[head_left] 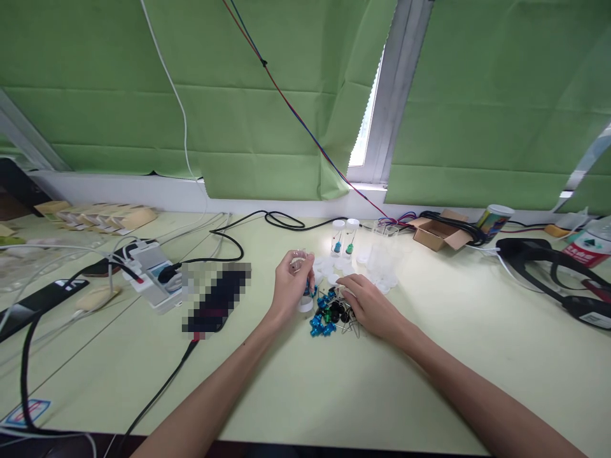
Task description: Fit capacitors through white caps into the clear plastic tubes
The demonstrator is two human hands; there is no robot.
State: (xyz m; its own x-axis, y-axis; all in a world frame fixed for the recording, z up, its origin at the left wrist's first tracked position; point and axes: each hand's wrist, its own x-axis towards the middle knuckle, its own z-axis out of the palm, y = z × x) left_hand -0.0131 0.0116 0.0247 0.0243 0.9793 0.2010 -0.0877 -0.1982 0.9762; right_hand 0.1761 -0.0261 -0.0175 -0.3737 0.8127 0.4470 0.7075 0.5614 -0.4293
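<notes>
My left hand (pixel 289 281) is wrapped round a clear plastic tube (pixel 300 254), right hand (pixel 372 304) curled at a pile of small blue, green and black parts (pixel 329 315) (can't tell if it's gripping any). Everything's well back from the pale-green tabletop (pixel 305 394)'s front edge, decent room on my right.

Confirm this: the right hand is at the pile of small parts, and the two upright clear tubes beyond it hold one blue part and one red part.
One colour is wrong: in the head view, the tubes hold a blue part and a green part, not a red one. The right hand is at the pile.
</notes>
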